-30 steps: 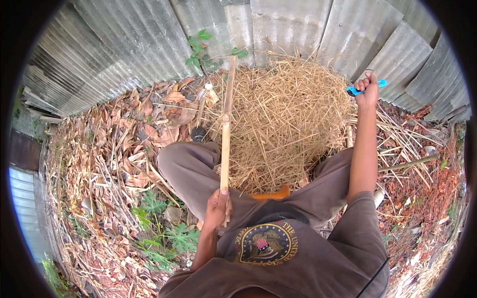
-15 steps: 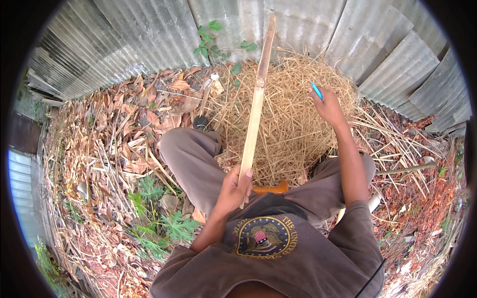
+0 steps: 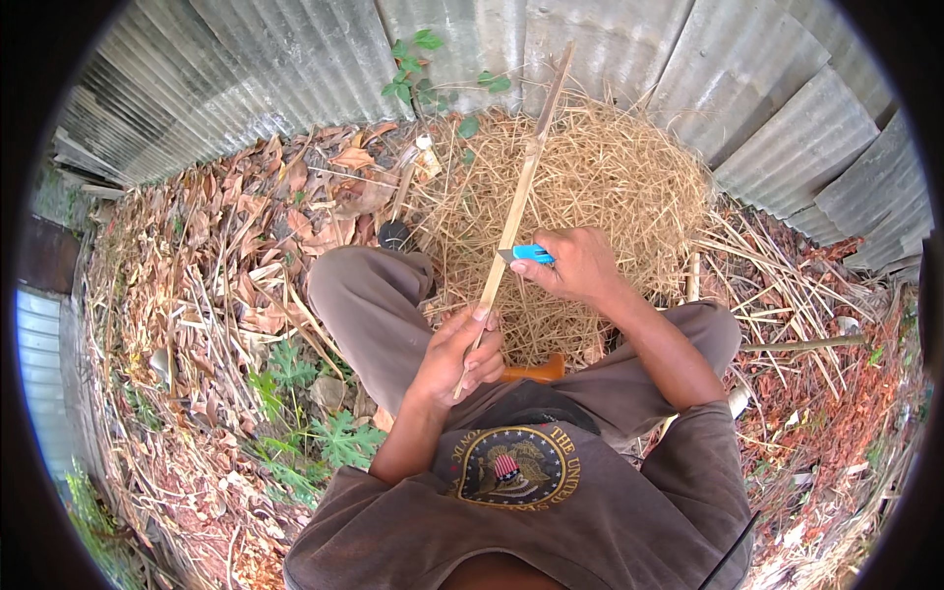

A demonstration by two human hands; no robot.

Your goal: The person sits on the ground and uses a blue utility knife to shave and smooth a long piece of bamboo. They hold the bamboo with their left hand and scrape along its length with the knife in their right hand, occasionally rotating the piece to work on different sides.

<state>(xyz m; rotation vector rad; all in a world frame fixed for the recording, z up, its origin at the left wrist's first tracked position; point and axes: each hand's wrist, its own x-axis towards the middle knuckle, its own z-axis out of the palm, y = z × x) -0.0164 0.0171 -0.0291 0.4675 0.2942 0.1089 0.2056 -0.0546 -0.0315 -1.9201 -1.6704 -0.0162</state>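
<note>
My left hand point(image 3: 460, 356) is closed around the lower end of a long split bamboo strip point(image 3: 522, 192), which slants up and away with its narrow side turned toward me. Its far part is darker, beyond a node. In my right hand point(image 3: 580, 264) is a blue utility knife point(image 3: 532, 254), gripped between thumb and fingers. The knife's short blade meets the right edge of the strip, a little above my left hand. An orange handle point(image 3: 536, 370) lies between my legs, close to my lap; the rest of that tool is hidden.
Dry straw point(image 3: 619, 187) is heaped in front of my crossed legs. Corrugated metal sheets point(image 3: 295, 69) wall off the far side. Dead leaves point(image 3: 246, 226) cover the ground at left, with a green plant point(image 3: 344, 442) near my left knee. Loose stalks point(image 3: 777, 285) lie at right.
My right hand has come down and left, bringing the knife from beyond the straw's middle to the strip's edge. The strip has turned edge-on and its far end has tilted right.
</note>
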